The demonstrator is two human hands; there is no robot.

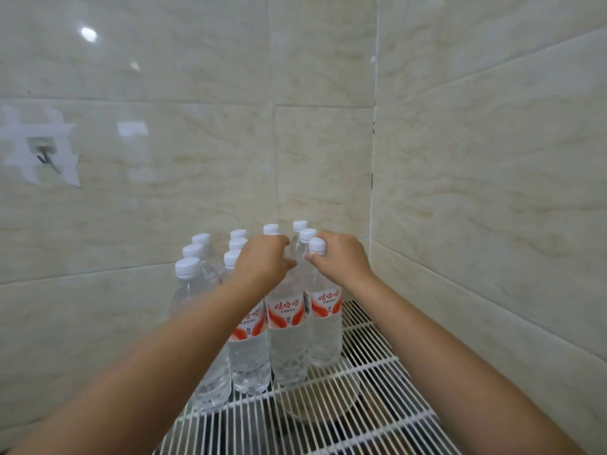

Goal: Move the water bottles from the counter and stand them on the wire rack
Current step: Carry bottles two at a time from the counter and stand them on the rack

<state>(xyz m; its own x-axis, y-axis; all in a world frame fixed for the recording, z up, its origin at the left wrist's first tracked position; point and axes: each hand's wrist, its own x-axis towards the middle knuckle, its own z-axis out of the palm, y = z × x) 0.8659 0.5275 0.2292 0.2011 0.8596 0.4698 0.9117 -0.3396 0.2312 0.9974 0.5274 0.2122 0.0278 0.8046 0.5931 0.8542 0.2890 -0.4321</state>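
While both arms reach over the wire rack [371,366], my right hand [341,257] has its fingers [320,259] curled round the neck of the front-right bottle [323,323], under its white cap. My left hand [262,261] has its fingers curled on the top of the bottle beside it [285,330]. Both stand upright on the rack, touching the other bottles [193,280] grouped in the tiled corner.

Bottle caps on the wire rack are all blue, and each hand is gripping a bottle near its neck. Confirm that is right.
One error: the bottle caps are white, not blue, as the head view shows. The rest stands: the bottles stand on the wire rack, and the left hand and right hand each grip a bottle near its neck.
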